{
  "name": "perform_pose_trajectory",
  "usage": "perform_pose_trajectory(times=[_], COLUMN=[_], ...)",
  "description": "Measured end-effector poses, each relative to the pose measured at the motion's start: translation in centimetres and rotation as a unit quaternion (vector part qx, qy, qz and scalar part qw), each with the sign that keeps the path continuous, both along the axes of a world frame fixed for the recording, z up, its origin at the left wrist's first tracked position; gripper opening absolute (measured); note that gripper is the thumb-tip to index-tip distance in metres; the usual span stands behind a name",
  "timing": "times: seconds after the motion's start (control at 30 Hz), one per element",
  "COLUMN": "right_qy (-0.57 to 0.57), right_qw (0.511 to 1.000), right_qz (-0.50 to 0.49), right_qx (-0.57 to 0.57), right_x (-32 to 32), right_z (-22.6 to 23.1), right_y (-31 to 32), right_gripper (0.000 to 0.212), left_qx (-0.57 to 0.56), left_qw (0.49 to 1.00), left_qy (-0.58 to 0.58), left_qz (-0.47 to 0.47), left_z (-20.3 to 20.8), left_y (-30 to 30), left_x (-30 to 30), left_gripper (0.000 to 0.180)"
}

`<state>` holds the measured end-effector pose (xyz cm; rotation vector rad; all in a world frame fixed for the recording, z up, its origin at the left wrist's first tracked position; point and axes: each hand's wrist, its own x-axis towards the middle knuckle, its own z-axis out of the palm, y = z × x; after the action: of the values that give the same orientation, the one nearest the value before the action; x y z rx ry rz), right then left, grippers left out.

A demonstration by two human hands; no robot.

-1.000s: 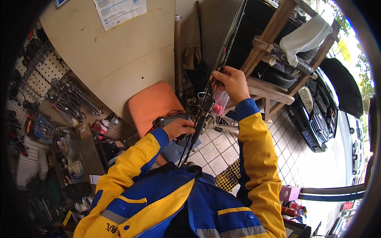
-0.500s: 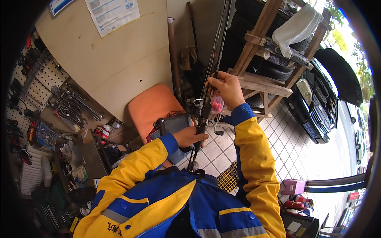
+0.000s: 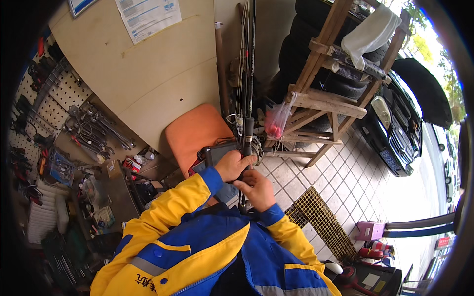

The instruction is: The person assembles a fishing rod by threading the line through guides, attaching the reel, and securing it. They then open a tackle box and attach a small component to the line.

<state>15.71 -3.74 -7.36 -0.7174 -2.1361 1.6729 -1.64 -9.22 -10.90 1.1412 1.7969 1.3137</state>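
Note:
A bundle of dark fishing rods (image 3: 249,129) stands nearly upright in front of my chest, tips pointing away from me. My left hand (image 3: 231,166) is wrapped around the handle part, thumb lying across it. Just below, my right hand (image 3: 258,190) has its fingers curled against the lower handle; its fingertips are partly hidden there. A fishing reel (image 3: 257,151) sits at the right of the grip, partly covered by my hands. Another reel with a pale spool (image 3: 239,120) shows farther up on the left side.
An orange chair (image 3: 190,130) with a dark case (image 3: 217,152) stands behind my left hand. At right is a wooden rack (image 3: 330,104) with tires and a hanging plastic bag (image 3: 278,120). A yellow floor grate (image 3: 321,222) lies near my right arm. Tools hang at left.
My right hand has come down from the upper rods to the handle beside my left hand. The rods have swung more upright. The pink-red plastic bag now shows uncovered on the rack.

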Motion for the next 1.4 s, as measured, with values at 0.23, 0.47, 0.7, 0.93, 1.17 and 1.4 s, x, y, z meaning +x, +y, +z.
perform_pose_trajectory(times=[0.23,0.47,0.7,0.93,1.17,1.4], right_qy=[0.014,0.129,0.125,0.063,0.065,0.193], right_qw=[0.986,0.928,0.953,0.950,0.884,0.711], right_qz=[-0.015,-0.110,-0.107,-0.093,-0.214,-0.412], right_qx=[-0.167,-0.333,-0.255,-0.292,-0.410,-0.536], right_x=[1.8,6.3,6.6,6.7,6.2,8.0], right_z=[-1.3,-0.1,1.2,2.2,-2.1,-6.3], right_y=[-1.7,0.4,2.3,3.2,3.8,6.5], right_gripper=[0.027,0.026,0.037,0.038,0.026,0.021], left_qx=[0.016,0.084,0.073,0.057,0.073,0.066], left_qw=[0.999,0.973,0.945,0.954,0.942,0.942], left_qy=[-0.030,-0.213,-0.317,-0.295,-0.328,-0.327], left_qz=[-0.004,-0.043,0.024,-0.021,-0.016,0.036], left_z=[2.5,3.5,4.2,4.5,4.0,2.9], left_y=[0.7,0.1,-0.4,-0.6,-0.3,-0.5], left_x=[1.5,2.0,5.3,5.2,5.6,6.4], left_gripper=[0.056,0.035,0.022,0.019,0.010,0.010])
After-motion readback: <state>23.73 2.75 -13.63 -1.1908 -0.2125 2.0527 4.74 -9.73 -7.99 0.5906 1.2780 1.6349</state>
